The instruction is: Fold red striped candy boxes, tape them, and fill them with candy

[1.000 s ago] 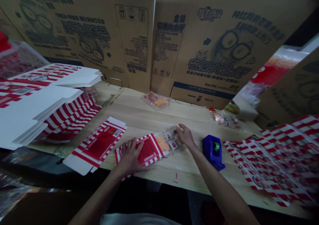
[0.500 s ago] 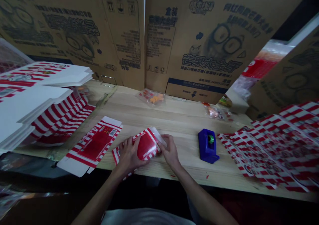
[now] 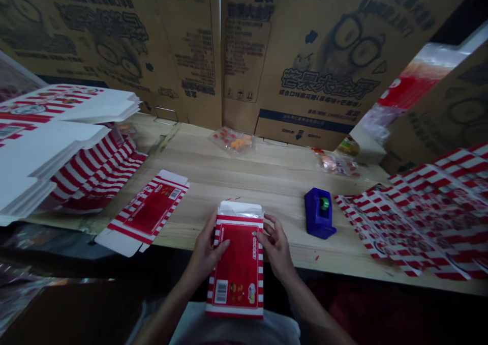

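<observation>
A red-and-white striped carton (image 3: 239,263) is held between my two hands at the table's front edge, its printed face with a barcode turned up. The white flap end (image 3: 241,208) points away from me, and something clear shows at that opening. My left hand (image 3: 209,246) wraps the carton's left side with the thumb on its face. On the right side, my right hand (image 3: 275,240) grips the edge near the flap, thumb on top. To the left lies a flat, unfolded carton (image 3: 149,210) of the same print.
A blue tape dispenser (image 3: 319,213) stands to the right. Striped printed cartons (image 3: 423,212) cover the far right; stacked flat cartons (image 3: 68,146) stand left. Small candy packets (image 3: 233,140) lie before tall cardboard boxes (image 3: 305,70) at the back of the wooden table (image 3: 213,177).
The carton has turned from lying slanted on the table to pointing straight toward me, drawn closer over the table edge. Both hands moved with it and now hold opposite sides.
</observation>
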### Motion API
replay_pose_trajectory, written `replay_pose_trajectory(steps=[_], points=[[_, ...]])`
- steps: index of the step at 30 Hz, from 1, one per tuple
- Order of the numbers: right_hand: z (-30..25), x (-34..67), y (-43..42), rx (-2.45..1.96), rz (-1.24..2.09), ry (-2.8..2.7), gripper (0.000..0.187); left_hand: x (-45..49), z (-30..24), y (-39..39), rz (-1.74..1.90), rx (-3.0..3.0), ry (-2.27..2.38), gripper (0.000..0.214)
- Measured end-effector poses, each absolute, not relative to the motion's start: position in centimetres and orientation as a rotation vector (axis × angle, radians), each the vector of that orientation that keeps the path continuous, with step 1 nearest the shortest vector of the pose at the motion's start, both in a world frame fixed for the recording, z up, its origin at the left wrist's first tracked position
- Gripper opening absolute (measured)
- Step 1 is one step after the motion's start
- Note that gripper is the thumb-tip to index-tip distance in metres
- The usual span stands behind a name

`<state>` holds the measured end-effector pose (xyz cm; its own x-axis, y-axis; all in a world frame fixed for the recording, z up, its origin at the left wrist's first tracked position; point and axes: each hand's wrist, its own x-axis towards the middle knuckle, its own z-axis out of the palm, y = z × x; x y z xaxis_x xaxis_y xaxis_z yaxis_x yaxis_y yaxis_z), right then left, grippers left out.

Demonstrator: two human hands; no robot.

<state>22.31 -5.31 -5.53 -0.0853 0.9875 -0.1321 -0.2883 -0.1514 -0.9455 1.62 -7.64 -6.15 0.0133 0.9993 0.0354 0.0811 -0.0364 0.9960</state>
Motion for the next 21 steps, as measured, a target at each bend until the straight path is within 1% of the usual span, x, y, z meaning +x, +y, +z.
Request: replay_pose_trajectory(steps=[4, 8, 9, 11, 14, 15, 16, 17, 19, 21], points=[[-6.1, 22.9, -6.6, -1.101, 1.440, -1.054, 0.056, 2.4, -5.9, -8.7, 1.205, 1.031, 1.090, 0.077], [-7.0, 22.9, -7.7, -1.118, 1.419, -1.075, 0.056, 2.7, -5.7, -9.6, 1.188, 0.919, 0.945, 0.077], [-7.2, 22.9, -7.9, -1.123, 1.403, -1.082, 0.052, 2.7, -5.9, -9.7, 1.174, 0.910, 0.917, 0.075], [-7.6, 23.2, -8.1, -1.143, 1.357, -1.127, 0.040, 2.8, -6.3, -9.9, 1.145, 0.898, 0.902, 0.066], [-7.6, 23.9, -8.0, -1.178, 1.276, -1.283, 0.015, 2.9, -6.7, -9.7, 1.108, 0.923, 0.969, 0.037], [-7.6, 24.1, -7.8, -1.180, 1.244, -1.340, 0.010, 3.0, -6.8, -9.4, 1.116, 0.948, 1.004, 0.027], [-7.4, 24.2, -7.7, -1.172, 1.212, -1.387, 0.011, 3.0, -6.8, -9.2, 1.137, 0.981, 1.040, 0.020], [-7.3, 24.3, -7.5, -1.162, 1.183, -1.423, 0.014, 3.1, -6.7, -8.9, 1.168, 1.014, 1.072, 0.019], [-7.1, 24.3, -7.2, -1.155, 1.135, -1.443, 0.017, 3.2, -6.6, -8.2, 1.246, 1.056, 1.117, 0.025], [-6.8, 24.0, -7.0, -1.177, 1.137, -1.372, 0.014, 3.3, -6.3, -7.8, 1.291, 1.027, 1.140, 0.029]])
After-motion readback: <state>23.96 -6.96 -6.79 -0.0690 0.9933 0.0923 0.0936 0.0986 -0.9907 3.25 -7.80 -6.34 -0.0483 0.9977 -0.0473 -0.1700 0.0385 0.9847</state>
